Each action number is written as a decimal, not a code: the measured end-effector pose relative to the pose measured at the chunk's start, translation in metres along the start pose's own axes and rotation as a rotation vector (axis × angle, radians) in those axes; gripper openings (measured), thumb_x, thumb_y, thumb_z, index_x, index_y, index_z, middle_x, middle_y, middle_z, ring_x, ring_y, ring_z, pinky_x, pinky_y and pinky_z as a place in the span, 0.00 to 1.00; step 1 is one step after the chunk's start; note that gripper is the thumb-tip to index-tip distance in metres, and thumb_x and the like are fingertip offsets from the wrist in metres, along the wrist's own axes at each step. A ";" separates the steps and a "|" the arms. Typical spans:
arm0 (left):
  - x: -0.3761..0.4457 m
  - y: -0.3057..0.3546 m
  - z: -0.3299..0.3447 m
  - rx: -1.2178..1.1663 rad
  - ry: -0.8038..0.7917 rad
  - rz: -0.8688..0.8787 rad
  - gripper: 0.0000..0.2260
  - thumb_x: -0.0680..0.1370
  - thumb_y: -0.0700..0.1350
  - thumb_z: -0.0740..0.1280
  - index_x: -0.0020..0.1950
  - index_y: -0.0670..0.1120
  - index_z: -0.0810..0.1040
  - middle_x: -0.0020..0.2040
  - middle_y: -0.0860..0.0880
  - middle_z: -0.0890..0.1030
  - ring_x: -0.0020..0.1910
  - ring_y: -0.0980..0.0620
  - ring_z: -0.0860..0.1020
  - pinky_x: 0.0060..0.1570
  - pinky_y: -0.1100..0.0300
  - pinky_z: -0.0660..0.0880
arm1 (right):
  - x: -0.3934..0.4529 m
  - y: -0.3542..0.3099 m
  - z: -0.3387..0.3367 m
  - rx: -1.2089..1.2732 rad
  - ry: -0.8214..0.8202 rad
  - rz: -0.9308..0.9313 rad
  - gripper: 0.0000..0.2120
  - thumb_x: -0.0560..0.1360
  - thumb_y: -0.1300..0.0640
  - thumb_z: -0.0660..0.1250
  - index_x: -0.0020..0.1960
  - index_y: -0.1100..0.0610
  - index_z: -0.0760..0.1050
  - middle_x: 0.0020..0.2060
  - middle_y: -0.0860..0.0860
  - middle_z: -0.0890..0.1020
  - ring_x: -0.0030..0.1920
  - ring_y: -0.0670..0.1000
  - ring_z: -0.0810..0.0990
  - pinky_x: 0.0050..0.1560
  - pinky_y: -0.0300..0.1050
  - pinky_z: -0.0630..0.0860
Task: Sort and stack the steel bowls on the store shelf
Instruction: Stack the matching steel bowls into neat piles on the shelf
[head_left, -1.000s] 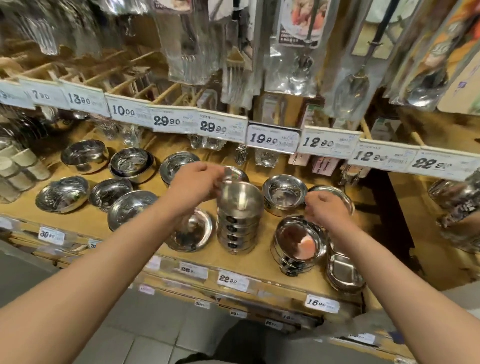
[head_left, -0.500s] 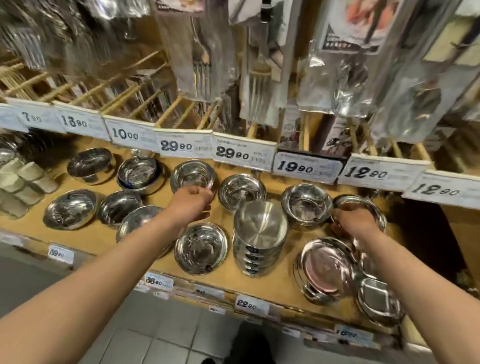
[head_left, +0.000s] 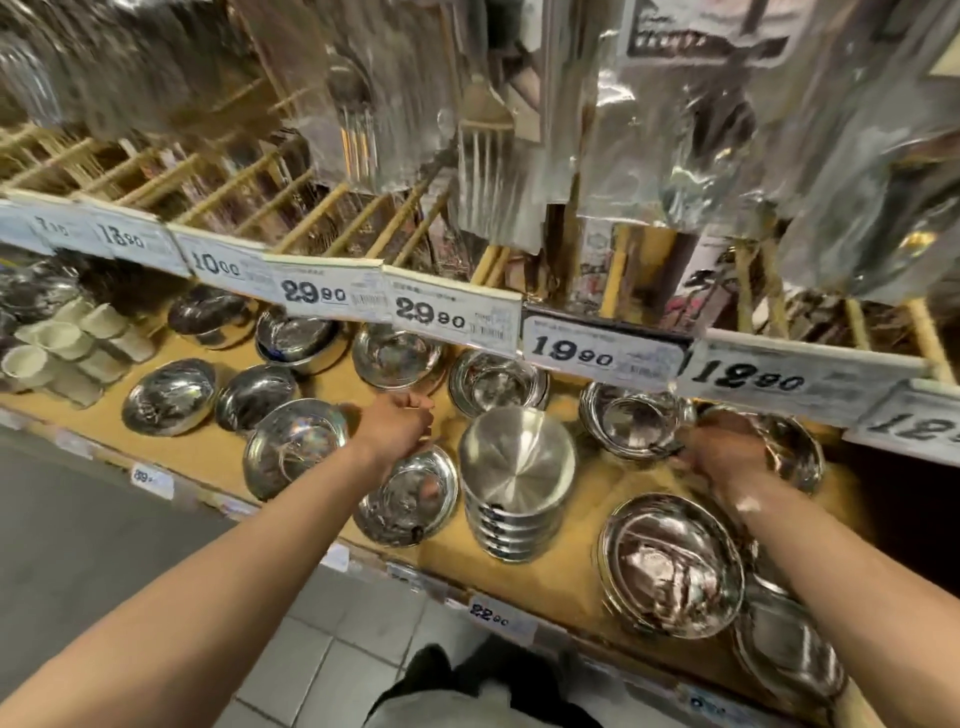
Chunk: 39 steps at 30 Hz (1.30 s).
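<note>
The right hand (head_left: 724, 460) curls onto the rim of a steel bowl (head_left: 636, 423) just beyond its knuckles, nearer than the left hand (head_left: 397, 426), which hovers loosely curled and holding nothing, with the stack of bowls (head_left: 517, 480) between them

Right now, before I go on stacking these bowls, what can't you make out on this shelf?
Head view only:
- right hand: motion blur hides whether its fingers grip the bowl beside it.
- left hand: seen from behind; anything in its curled fingers is hidden.
- stack of upside-down bowls: the lower ones overlap, count unclear.
- price tag at the right: cut off by the frame edge.
</note>
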<state>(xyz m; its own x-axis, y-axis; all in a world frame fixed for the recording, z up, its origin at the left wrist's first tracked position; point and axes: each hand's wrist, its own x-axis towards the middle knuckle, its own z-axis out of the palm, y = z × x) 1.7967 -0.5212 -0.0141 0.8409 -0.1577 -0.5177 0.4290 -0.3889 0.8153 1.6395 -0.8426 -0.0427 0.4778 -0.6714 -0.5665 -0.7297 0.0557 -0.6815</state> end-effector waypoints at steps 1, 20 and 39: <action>0.000 -0.001 0.000 -0.010 0.003 -0.016 0.08 0.80 0.32 0.62 0.49 0.43 0.77 0.43 0.44 0.78 0.41 0.49 0.79 0.50 0.51 0.81 | -0.002 -0.001 0.000 0.059 0.003 0.043 0.16 0.77 0.62 0.72 0.61 0.68 0.76 0.45 0.62 0.84 0.32 0.54 0.81 0.30 0.47 0.81; 0.052 0.007 0.013 0.445 -0.115 0.098 0.13 0.82 0.44 0.66 0.51 0.33 0.80 0.45 0.39 0.84 0.37 0.48 0.80 0.38 0.59 0.78 | -0.089 -0.017 -0.026 0.404 0.213 -0.033 0.15 0.67 0.65 0.80 0.51 0.68 0.82 0.45 0.61 0.87 0.45 0.59 0.88 0.46 0.55 0.86; 0.077 0.017 0.036 0.440 -0.088 0.024 0.13 0.75 0.44 0.75 0.49 0.36 0.78 0.46 0.40 0.85 0.43 0.42 0.85 0.44 0.48 0.84 | -0.180 0.008 -0.021 0.563 0.394 0.003 0.03 0.74 0.70 0.71 0.47 0.66 0.79 0.37 0.60 0.79 0.26 0.48 0.82 0.28 0.34 0.78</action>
<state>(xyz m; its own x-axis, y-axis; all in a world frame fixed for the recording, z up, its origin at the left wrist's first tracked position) 1.8568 -0.5725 -0.0494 0.8094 -0.2409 -0.5355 0.2123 -0.7302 0.6494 1.5373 -0.7364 0.0638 0.1848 -0.8835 -0.4304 -0.3146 0.3617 -0.8776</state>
